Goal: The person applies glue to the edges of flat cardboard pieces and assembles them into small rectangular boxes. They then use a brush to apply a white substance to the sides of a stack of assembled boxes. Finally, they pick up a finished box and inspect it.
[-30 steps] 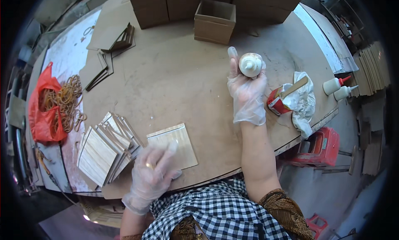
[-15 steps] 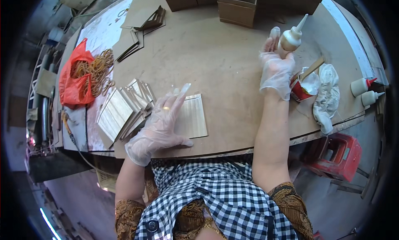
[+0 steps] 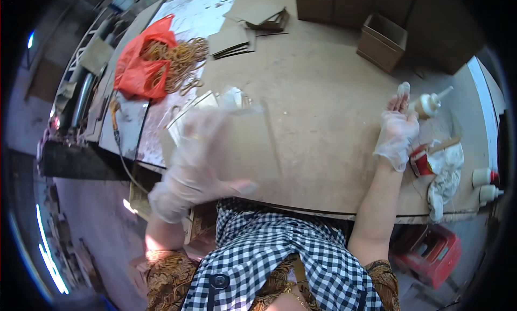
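The right hand, in a thin clear glove, is closed around a small white glue bottle at the right of the bench, nozzle pointing away. The left hand, gloved too and blurred, is spread wide on a flat brown card panel near the bench's near edge. This looks like the gluing step: next the bottle needs bringing over the panel. A red bag with rubber bands lies far left.
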Tool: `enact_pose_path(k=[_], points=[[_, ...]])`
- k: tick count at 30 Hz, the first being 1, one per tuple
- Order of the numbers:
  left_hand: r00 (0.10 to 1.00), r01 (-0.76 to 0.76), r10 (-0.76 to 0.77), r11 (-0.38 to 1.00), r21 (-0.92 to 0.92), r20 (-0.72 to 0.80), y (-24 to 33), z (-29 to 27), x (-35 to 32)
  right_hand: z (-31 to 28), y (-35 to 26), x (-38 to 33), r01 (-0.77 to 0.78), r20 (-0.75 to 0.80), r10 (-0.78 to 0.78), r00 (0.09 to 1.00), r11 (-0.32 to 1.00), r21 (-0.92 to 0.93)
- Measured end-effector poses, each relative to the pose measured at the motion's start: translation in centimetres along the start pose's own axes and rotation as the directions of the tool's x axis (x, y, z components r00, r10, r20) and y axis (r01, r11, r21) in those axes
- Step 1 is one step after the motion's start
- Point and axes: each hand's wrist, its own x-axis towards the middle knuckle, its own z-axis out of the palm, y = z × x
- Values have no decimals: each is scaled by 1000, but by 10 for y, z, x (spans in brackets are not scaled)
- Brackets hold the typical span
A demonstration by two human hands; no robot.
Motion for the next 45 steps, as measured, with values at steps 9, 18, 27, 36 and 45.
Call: enact_pose_path(k=[9, 18, 27, 36, 45], points=[[962, 244, -251, 967, 74, 109, -97, -22, -10, 27, 44, -10, -116, -131, 73, 989, 924, -365], [905, 416, -259, 709, -569, 338, -206, -26, -15, 59, 107, -54, -539, -264, 501, 824, 551, -636], [661, 641, -179, 638, -425, 728, -233, -5, 18, 78, 175, -148, -810, -529, 747, 402, 22, -585], [693, 668, -77, 441, -599, 717, -216, 8, 21, 77, 206, -166, -836, -420, 803, 422, 166, -523], [608, 794, -95, 85, -603, 788, -198, 21, 11, 72, 207, -169, -816, -388, 770, 507, 284, -504]])
